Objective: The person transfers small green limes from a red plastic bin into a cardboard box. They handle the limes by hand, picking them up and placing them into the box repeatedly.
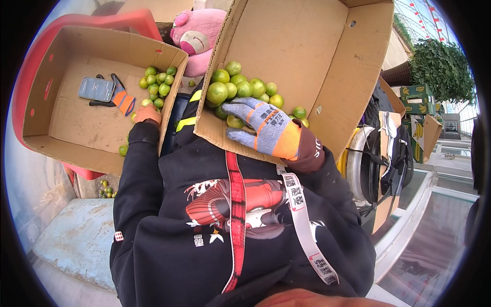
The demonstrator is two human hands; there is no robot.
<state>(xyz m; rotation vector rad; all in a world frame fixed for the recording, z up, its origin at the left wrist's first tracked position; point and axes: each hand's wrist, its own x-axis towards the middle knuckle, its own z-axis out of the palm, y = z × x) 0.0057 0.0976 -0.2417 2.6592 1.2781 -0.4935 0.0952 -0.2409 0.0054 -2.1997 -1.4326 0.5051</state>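
My left hand (148, 114), bare, is inside the left cardboard box (103, 159), beside a pile of small green citrus fruits (153, 89). Its fingers are partly hidden, so whether it holds a fruit cannot be told. My right hand (264, 126), in a grey and orange work glove, reaches over the near wall of the larger cardboard box (291, 42). Its fingers and thumb are spread at the edge of a heap of green citrus fruits (244, 89), with one fruit between thumb and forefinger. A phone (96, 89) lies partly over another work glove (123, 101) in the left box.
Beneath the left box is a red plastic chair or tub (88, 21). A pink plush toy (201, 34) sits between the boxes. Fruits (106, 189) lie on the ground near a worn light-blue board (76, 240). Reels (362, 163), a bag and banana cartons (418, 99) stand at right.
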